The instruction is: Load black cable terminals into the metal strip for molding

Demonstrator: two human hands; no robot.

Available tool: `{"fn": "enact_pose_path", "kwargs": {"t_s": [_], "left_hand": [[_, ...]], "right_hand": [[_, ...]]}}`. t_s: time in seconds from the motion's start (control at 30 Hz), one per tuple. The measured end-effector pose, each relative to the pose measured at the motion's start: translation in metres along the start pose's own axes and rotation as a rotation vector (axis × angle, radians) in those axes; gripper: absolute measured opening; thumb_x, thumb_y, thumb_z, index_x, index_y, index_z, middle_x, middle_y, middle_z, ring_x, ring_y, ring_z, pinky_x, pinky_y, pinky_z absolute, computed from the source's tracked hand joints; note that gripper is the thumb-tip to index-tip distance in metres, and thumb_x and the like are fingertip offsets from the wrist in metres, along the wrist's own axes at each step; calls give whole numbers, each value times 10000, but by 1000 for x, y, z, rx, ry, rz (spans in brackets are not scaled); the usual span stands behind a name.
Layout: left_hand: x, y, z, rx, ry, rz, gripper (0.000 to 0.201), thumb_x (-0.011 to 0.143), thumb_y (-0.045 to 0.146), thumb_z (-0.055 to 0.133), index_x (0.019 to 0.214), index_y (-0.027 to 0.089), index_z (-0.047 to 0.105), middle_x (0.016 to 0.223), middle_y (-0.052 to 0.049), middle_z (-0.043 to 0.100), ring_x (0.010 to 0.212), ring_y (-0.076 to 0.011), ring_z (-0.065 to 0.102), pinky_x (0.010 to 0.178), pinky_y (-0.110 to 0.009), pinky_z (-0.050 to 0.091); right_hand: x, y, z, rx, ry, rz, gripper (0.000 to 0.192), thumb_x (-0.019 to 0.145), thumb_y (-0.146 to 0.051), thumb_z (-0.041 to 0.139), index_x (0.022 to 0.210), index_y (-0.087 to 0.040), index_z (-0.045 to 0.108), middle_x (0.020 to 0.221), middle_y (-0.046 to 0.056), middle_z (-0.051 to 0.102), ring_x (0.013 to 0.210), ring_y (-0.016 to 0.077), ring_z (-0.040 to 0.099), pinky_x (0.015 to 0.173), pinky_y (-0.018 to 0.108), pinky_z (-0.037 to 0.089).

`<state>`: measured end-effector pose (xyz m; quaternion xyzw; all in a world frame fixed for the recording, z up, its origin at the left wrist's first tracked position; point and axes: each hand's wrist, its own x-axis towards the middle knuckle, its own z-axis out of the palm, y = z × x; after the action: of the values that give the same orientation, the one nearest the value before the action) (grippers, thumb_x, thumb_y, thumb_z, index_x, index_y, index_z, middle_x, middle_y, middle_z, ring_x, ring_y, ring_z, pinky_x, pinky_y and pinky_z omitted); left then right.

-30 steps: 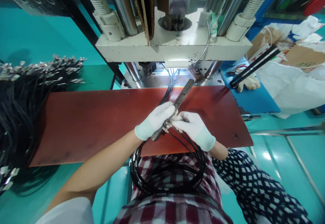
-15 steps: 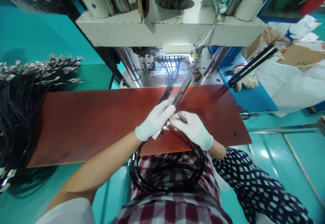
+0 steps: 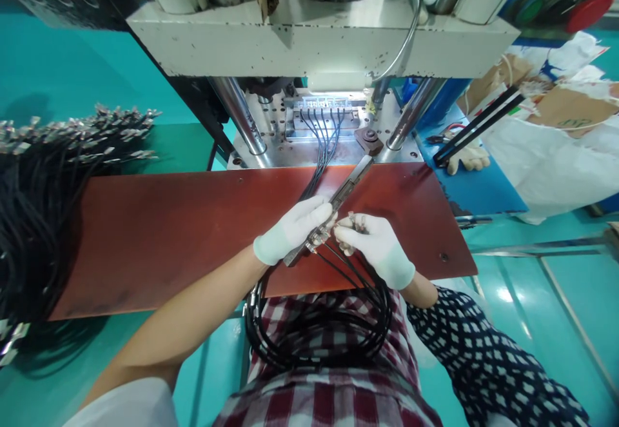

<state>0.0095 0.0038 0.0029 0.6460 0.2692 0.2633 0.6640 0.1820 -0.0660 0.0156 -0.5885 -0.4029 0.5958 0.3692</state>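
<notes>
Our left hand (image 3: 294, 228) is clamped around a stiff metal fixture bar (image 3: 338, 202); our right hand (image 3: 374, 246) pinches small cable connectors (image 3: 352, 222). The black cables (image 3: 319, 330) look limp and light, so we judge them best held just behind the connectors.

two gloved hands (image 3: 333, 237), one metal bar (image 3: 333, 211), five clamped cables (image 3: 323, 131)

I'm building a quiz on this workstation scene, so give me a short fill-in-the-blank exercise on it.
1. The left hand grips a long metal ____.
2. Both hands wear white ____.
3. The right hand pinches cable ends above the ____-coloured board.
4. The black cables loop down over the person's ____.

Missing words: bar; gloves; red-brown; lap
</notes>
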Motion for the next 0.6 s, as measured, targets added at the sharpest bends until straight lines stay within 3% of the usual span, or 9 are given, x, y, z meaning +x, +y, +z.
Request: {"fn": "enact_pose_path", "kwargs": {"t_s": [0.13, 0.4, 0.6], "left_hand": [[0, 0, 0, 56, 0, 28, 399, 994, 492, 435, 786, 152, 452, 736, 11, 427, 676, -108, 403, 631, -243, 377], [-4, 11, 6, 239, -18, -9, 345, 1002, 463, 417, 810, 177, 402, 723, 30, 368, 651, -108, 364, 591, -239, 353], [-5, 11, 6, 242, 5, -19, 358, 995, 474, 435, 799, 176, 406, 701, 35, 368, 631, -103, 360, 585, -235, 355]], "right_hand": [[2, -2, 3, -13, -7, -28, 448, 742, -505, 697, 809, -72, 600, 699, 15, 568, 605, 23, 449, 571, 153, 368], [5, 2, 5, -106, 0, -63, 453, 769, -519, 673, 794, -83, 555, 685, 9, 554, 621, 30, 448, 582, 153, 370], [4, 9, 4, -201, 18, -157, 413, 841, -509, 609, 922, -104, 620, 880, 33, 644, 769, 61, 544, 753, 175, 452]]}}
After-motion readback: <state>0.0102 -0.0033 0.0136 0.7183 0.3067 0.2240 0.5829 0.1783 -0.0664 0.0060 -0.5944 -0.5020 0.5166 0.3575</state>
